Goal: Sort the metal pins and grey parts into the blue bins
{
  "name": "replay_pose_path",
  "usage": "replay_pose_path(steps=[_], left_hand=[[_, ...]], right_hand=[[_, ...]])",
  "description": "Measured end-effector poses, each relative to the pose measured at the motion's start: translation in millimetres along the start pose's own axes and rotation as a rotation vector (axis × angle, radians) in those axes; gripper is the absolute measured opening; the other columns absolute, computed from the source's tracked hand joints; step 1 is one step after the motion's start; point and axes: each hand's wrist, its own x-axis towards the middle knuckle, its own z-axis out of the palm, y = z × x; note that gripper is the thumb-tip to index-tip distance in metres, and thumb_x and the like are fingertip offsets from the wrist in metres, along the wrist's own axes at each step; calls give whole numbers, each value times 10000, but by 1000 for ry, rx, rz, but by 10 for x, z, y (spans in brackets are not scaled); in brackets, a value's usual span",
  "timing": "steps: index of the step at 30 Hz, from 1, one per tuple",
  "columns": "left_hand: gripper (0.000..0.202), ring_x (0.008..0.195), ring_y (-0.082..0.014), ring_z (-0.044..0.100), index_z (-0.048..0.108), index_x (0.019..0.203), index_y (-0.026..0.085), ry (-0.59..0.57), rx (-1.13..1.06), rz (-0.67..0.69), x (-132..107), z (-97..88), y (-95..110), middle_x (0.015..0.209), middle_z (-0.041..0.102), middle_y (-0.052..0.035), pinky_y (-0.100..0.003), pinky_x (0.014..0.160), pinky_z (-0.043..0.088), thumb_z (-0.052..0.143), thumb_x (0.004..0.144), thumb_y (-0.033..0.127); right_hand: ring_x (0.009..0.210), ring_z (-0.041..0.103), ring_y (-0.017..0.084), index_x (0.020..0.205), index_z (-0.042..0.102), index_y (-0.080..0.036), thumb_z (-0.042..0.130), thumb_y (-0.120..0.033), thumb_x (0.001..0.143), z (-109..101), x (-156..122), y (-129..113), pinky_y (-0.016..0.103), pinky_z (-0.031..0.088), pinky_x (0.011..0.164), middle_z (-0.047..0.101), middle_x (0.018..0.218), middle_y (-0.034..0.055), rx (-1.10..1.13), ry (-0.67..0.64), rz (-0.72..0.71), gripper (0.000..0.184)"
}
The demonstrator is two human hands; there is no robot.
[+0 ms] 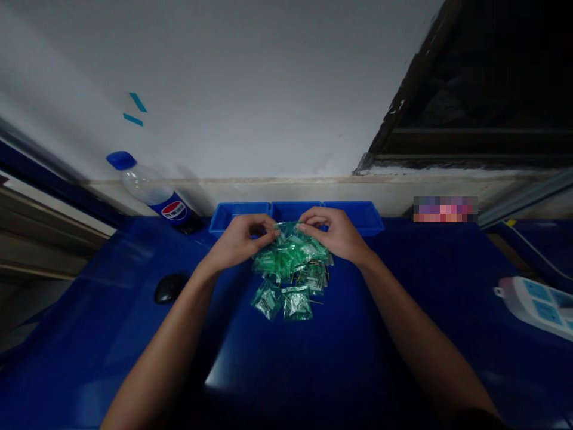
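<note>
Between my two hands is a small clear green plastic bag (287,229), pinched at its left edge by my left hand (244,237) and at its right edge by my right hand (333,232). What the bag contains is too small to make out. Right beneath it lies a pile of similar green bags (286,261) on the blue table (295,370). Thin metal pins or rods show inside and among them. Two bags, a left one (267,300) and a right one (297,303), lie at the pile's near side.
Three joined blue bins (353,218) stand behind my hands against the wall. A cola bottle (156,191) is at the back left, with a black computer mouse (170,288) nearer. At the right edge sits a white and blue plastic case (539,304).
</note>
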Motion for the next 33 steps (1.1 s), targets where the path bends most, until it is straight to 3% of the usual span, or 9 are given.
replay_pose_path(steps=[4,7,11,14,17,21,27,30,33], left_hand=[[219,618,-142,613,710,900,176,52,-185,-102,8,68,21,715,694,-35,-267,563,474,750,875,390],[306,597,-164,630,728,1076,186,79,-185,-133,2,41,41,701,716,-35,-274,550,477,761,865,404],[390,714,-216,729,714,1242,197,241,140,-81,-52,-147,28,810,788,-52,-312,701,559,724,894,371],[321,795,-250,762,726,1216,214,411,431,-77,-95,-302,-49,884,812,-65,-341,806,564,694,917,325],[322,838,-276,761,724,1236,219,474,646,-120,-100,-354,-131,959,816,-94,-364,829,551,690,932,321],[325,952,-287,755,726,1244,215,378,679,-44,-58,-237,-134,1073,799,-118,-379,880,546,681,956,357],[335,963,-247,748,732,1268,231,-80,488,143,-12,54,-73,1096,796,-99,-377,887,555,693,956,348],[351,1008,-265,744,737,1267,222,-112,465,139,-4,159,-67,1128,791,-119,-404,910,554,707,944,354],[362,1045,-275,740,738,1269,209,-66,418,123,7,220,-32,1161,785,-129,-419,933,554,692,952,378]], right_hand=[[797,761,217,1016,679,-223,788,-399,856,24,-31,15,367,587,769,801,867,42,124,9,112,261],[808,769,233,1094,649,-232,795,-412,851,17,-39,30,381,596,777,802,880,46,94,39,120,336],[843,765,237,1139,653,-223,736,-346,899,-88,-42,98,378,568,778,803,916,67,-183,75,47,282],[791,739,226,1013,695,-211,711,-324,903,-220,-64,154,373,533,738,788,880,65,-392,0,29,158],[794,715,232,949,707,-208,736,-329,869,-318,-111,147,366,505,710,772,874,67,-508,-81,41,148],[736,677,213,909,676,-217,770,-360,846,-291,-169,67,341,451,657,752,845,52,-547,-118,58,182],[640,615,183,738,534,-238,812,-350,804,-88,-167,122,316,389,599,654,680,-2,-523,-106,144,306],[621,614,173,741,534,-238,821,-248,749,-51,-136,193,306,410,589,639,665,-17,-399,-109,176,287],[670,662,187,765,563,-234,790,-210,739,-92,-102,187,314,489,635,667,695,-6,-223,-91,189,229]])
